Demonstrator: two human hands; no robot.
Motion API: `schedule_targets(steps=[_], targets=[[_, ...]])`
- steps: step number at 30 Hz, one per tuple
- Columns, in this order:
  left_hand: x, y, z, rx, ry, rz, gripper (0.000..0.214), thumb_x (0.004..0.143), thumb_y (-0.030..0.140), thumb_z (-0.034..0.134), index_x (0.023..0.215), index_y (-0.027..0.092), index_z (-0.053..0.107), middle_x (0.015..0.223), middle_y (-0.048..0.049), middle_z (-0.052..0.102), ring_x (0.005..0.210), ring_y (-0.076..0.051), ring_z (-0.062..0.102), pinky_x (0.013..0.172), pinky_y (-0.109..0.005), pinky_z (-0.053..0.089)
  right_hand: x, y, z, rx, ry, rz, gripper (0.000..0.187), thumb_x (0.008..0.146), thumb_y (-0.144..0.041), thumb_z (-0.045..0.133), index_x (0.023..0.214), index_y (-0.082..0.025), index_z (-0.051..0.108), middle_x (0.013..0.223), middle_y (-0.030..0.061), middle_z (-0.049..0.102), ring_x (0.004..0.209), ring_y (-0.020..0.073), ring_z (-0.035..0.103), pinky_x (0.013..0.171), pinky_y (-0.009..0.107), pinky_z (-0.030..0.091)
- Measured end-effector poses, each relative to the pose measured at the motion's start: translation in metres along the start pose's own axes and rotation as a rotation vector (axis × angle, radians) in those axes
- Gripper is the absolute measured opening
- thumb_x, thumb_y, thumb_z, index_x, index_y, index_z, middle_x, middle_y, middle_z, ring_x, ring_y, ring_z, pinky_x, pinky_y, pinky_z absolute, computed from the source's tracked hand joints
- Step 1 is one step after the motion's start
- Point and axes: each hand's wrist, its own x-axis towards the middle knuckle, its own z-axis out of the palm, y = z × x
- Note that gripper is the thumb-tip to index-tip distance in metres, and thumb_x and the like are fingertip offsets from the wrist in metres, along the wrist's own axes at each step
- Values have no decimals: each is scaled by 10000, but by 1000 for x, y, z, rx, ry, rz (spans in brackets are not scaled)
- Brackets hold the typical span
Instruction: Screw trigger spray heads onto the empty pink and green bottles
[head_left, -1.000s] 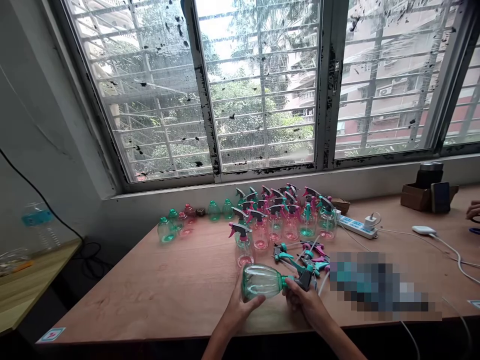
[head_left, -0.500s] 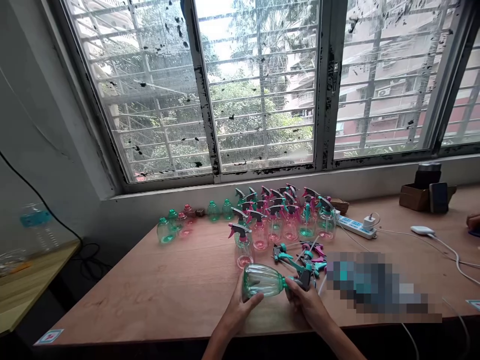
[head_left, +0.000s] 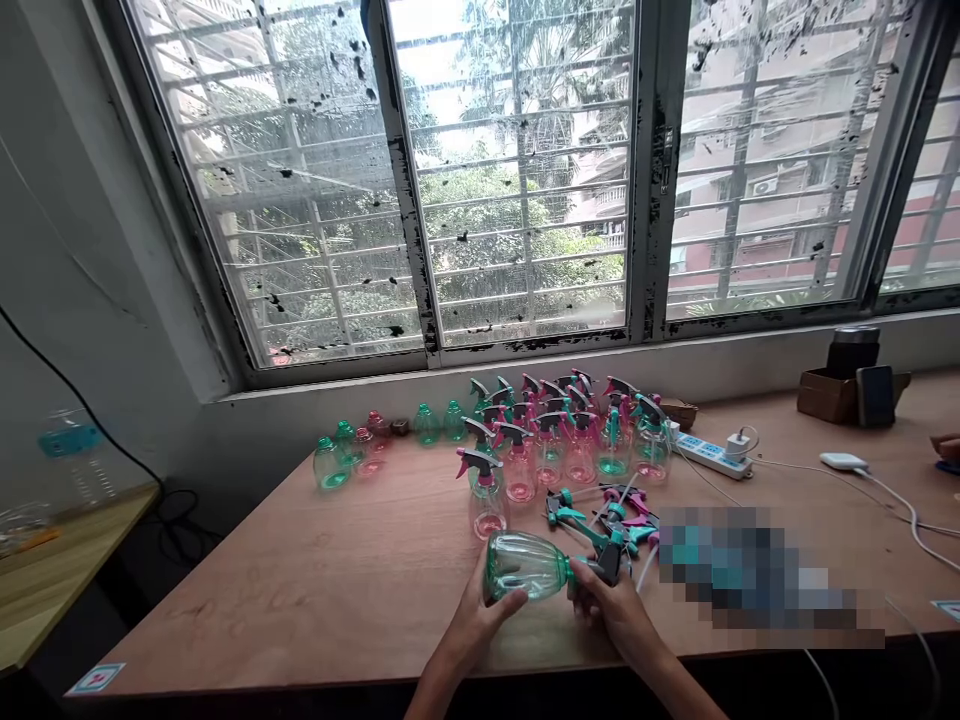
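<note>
A clear green spray bottle (head_left: 525,566) lies sideways in the air above the table's front part, its base to the left and its neck to the right. My left hand (head_left: 484,603) is wrapped round the base end, thumb along the near side. At the neck, my right hand (head_left: 606,598) grips the spray head (head_left: 609,562), a black and teal trigger sprayer set against the bottle's mouth. How far it is screwed on cannot be made out. Just behind lies a pile of loose teal and pink trigger sprayers (head_left: 619,512). A pink spray bottle (head_left: 489,500) stands upright nearby.
Several pink and green bottles with sprayers (head_left: 551,450) stand grouped by the window wall. Open bottles without heads (head_left: 331,463) stand to their left. A power strip (head_left: 712,455), a white adapter (head_left: 844,461) with cables and a cardboard box (head_left: 821,395) lie right. Another person's hand (head_left: 946,447) shows at the right edge.
Both hands keep hold of the bottle and spray head in nearly the same place. The right hand's fingers have shifted very slightly at the neck.
</note>
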Motion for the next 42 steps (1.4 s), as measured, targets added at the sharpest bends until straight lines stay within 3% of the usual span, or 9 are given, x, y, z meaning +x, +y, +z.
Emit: schedule_targets(steps=[6,11,15,21,28,32,36,39,42], targets=[[-2,-4,1,-16,15,15,1103,706,430,876,1586,327,218,1636,-115,348,1455,-365,402,1204,-512,316,2,2,-1,38,19,5,443,756,-577,802,775,-183,602,545,36,716,394,150,616,358,203,399],[0,0,-2,-15,31,32,966,764,527,803,1557,233,336,1554,-156,478,1442,-382,419,1216,-520,294,1,4,-2,27,8,6,425,772,-551,805,771,-163,629,543,38,718,396,142,618,370,197,409],[1,0,-3,-22,33,27,875,762,476,823,1506,225,438,1448,-152,596,1385,-381,497,1189,-519,349,2,4,-2,32,27,12,447,741,-576,817,781,-180,614,534,30,716,385,145,609,348,196,396],[-2,-6,0,-51,36,22,1125,674,431,900,1580,319,243,1579,-135,440,1430,-369,444,1173,-511,374,3,3,0,37,37,18,474,723,-606,812,689,-183,602,516,39,706,363,133,588,329,194,384],[2,-6,-5,-39,41,28,836,739,484,837,1459,236,490,1442,-142,597,1393,-389,484,1199,-534,325,1,3,0,26,28,9,446,730,-586,816,754,-191,610,523,21,698,369,134,583,335,193,369],[-1,-7,-1,-52,29,23,1025,710,415,877,1554,302,307,1556,-134,474,1401,-373,483,1175,-535,366,4,2,-2,21,43,-4,465,741,-610,791,752,-185,601,484,-4,643,299,64,412,307,177,193],[-3,-4,4,-42,26,28,1045,744,401,856,1581,328,235,1631,-119,358,1481,-364,364,1213,-531,293,5,2,-2,19,37,-38,442,753,-586,794,797,-193,597,514,-24,638,322,41,330,334,184,176],[-2,-1,3,-50,3,24,1075,703,467,872,1577,288,272,1587,-142,431,1456,-383,402,1208,-536,302,4,1,-1,11,26,-48,427,771,-575,787,813,-198,588,526,-25,642,332,48,340,344,185,180],[1,-1,0,-61,-10,23,905,772,504,806,1532,245,388,1479,-149,566,1380,-377,509,1187,-539,344,3,1,-1,4,16,-49,432,764,-574,794,788,-195,588,524,-18,643,334,58,352,346,192,179]])
